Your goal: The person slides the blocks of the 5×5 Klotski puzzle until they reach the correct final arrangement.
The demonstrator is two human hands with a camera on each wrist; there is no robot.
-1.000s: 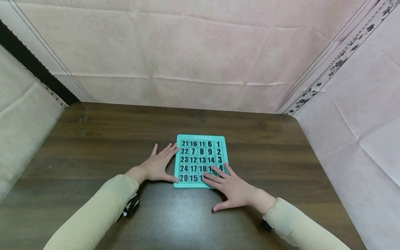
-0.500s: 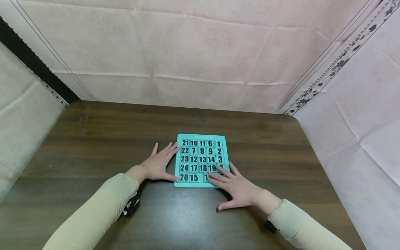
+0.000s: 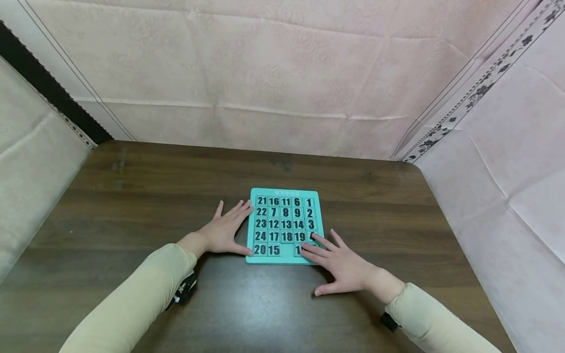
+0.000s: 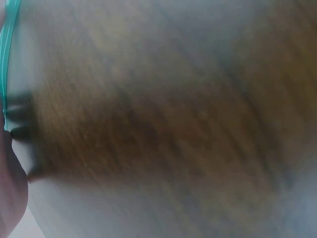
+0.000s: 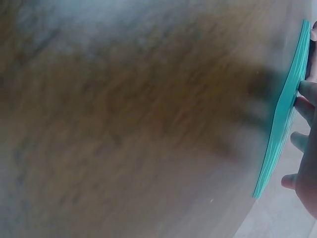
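A turquoise sliding number puzzle with black-numbered tiles lies flat on the table in the head view. My left hand is spread beside it, with fingertips and thumb against its left edge. Over the lower right corner reaches my right hand, its fingers extended. Its fingertips touch the bottom-row tile that begins with 1 and cover the rest of its number. A blank slot shows between that tile and the 15 tile. In the right wrist view the puzzle's edge appears beside the right fingers.
The brown wood-grain table spreads around the puzzle. Pale patterned cloth hangs behind the table and along both sides. A dark device is worn under the left wrist and another black one under the right.
My right hand has moved right, and the bottom-row tile under its fingertips has slid right with it, opening a slot beside 15. The left hand stays in place.
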